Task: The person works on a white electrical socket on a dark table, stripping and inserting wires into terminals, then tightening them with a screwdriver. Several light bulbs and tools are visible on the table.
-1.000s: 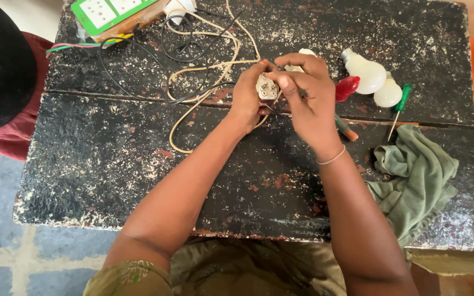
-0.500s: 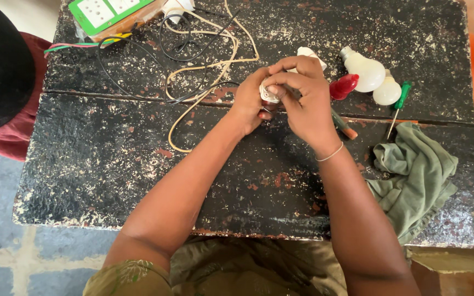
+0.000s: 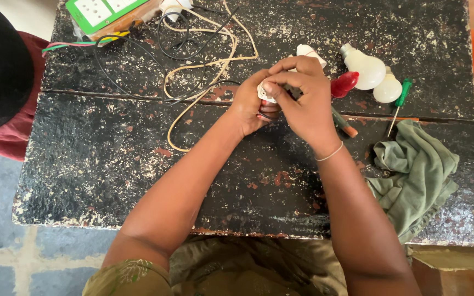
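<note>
Over the black chipped tabletop [image 3: 111, 181], left hand [image 3: 248, 104] and right hand [image 3: 303, 101] close together on a small white fitting [image 3: 264, 93]; its orientation cannot be told. Beyond lie a red bulb [image 3: 344, 84], white bulbs [image 3: 366, 67] and cream cable [image 3: 204, 71].

Both hands meet near the middle of the black, paint-chipped table [image 3: 111, 181]. Left hand [image 3: 248, 104] cups a small white fitting [image 3: 264, 93]; right hand [image 3: 303, 101] closes over it from above, fingertips pinching its top. A cream cord [image 3: 204, 66] loops toward the far edge. Two white bulbs [image 3: 371, 71], a red bulb [image 3: 344, 84] and a green-handled screwdriver [image 3: 399, 101] lie right of the hands. Green cloth [image 3: 418, 175] sits at the right edge.
</note>
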